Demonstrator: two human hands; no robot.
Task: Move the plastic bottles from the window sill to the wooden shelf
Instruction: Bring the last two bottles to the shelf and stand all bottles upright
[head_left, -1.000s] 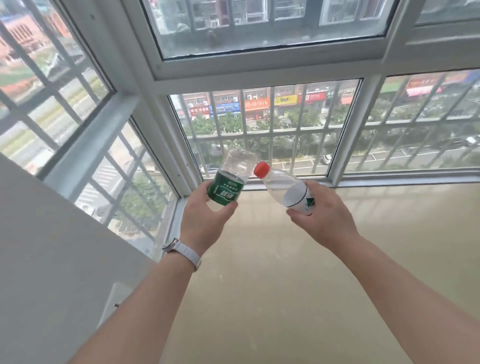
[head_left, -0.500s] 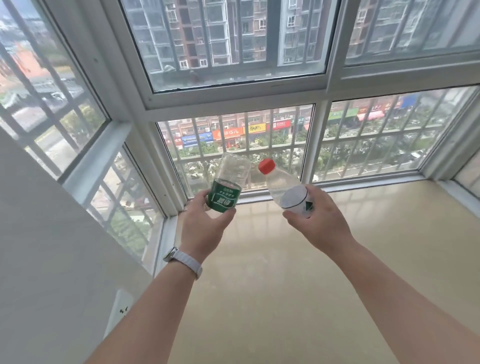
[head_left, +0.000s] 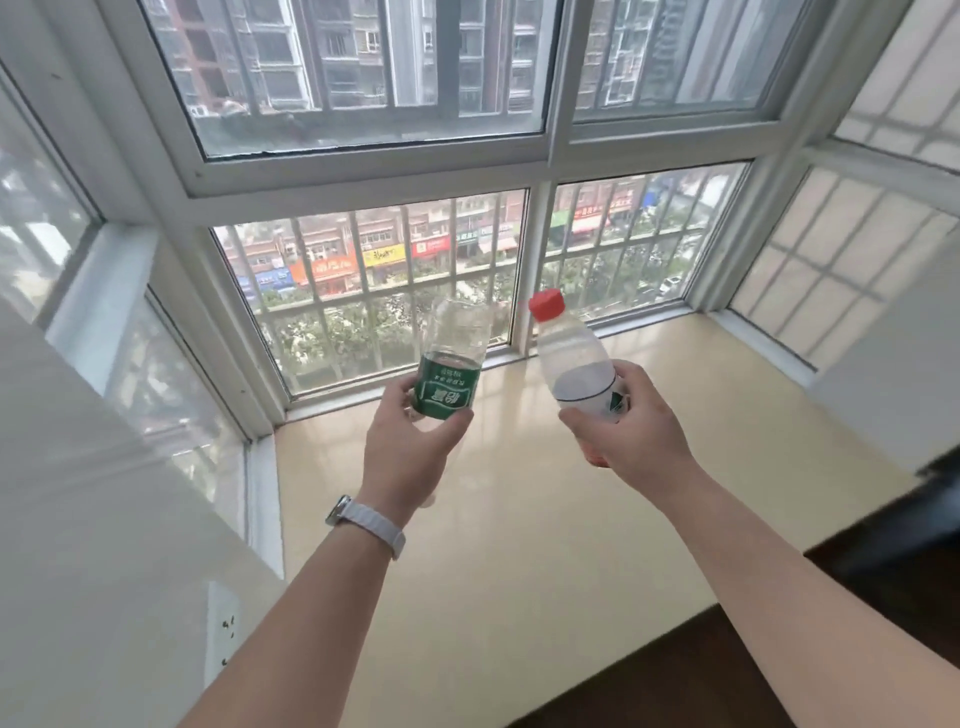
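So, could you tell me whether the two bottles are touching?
Apart. The head view shows window and sill between the green-label bottle and red-cap bottle.

Two clear plastic bottles, both being held in the air above the cream window sill (head_left: 519, 545), side by side, not touching. Green-label bottle (head_left: 451, 364): inverted, label text reading upside down, base pointing up, looking empty. Red-cap bottle (head_left: 574, 358): cap on, tilting up-left, white label band at mid-body. Wooden shelf isn't showing.
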